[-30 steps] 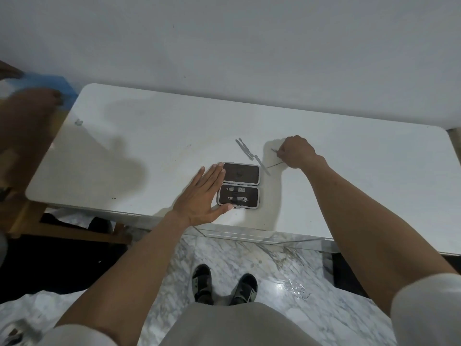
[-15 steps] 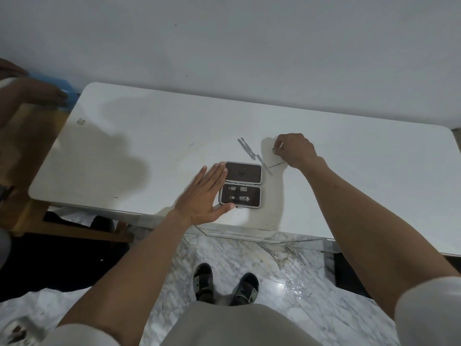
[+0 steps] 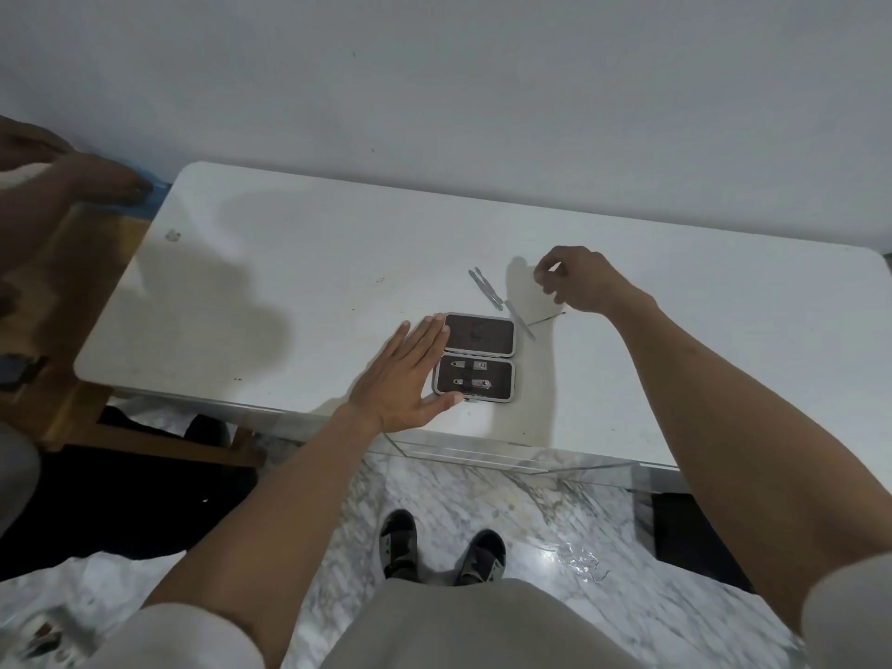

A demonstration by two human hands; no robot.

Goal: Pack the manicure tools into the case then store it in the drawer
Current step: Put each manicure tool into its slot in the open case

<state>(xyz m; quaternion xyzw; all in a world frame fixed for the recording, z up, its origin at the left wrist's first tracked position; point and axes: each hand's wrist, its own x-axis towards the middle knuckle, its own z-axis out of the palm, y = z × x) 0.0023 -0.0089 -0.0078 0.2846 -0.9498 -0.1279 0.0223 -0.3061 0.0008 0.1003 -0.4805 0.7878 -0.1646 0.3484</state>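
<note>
The small brown manicure case (image 3: 475, 335) lies open near the front edge of the white table (image 3: 289, 282). Its lower half holds two small metal clippers (image 3: 473, 382). My left hand (image 3: 400, 379) lies flat with fingers spread, touching the case's left side. Behind the case lie a pair of slim metal tools (image 3: 485, 287), a flat file (image 3: 520, 320) and a thin pin-like tool (image 3: 548, 320). My right hand (image 3: 579, 282) hovers above them, its fingertips pinched on what looks like a very thin metal tool, which is barely visible.
Another person's hand (image 3: 96, 185) rests at the far left over a wooden stand (image 3: 72, 282). A shiny drawer front (image 3: 482, 458) runs under the table's front edge. The wall stands close behind the table. My sandalled feet (image 3: 400, 543) are on the marble floor.
My right hand has lifted off the table and moved slightly back, fingers still pinched. My left hand and the case have stayed put.
</note>
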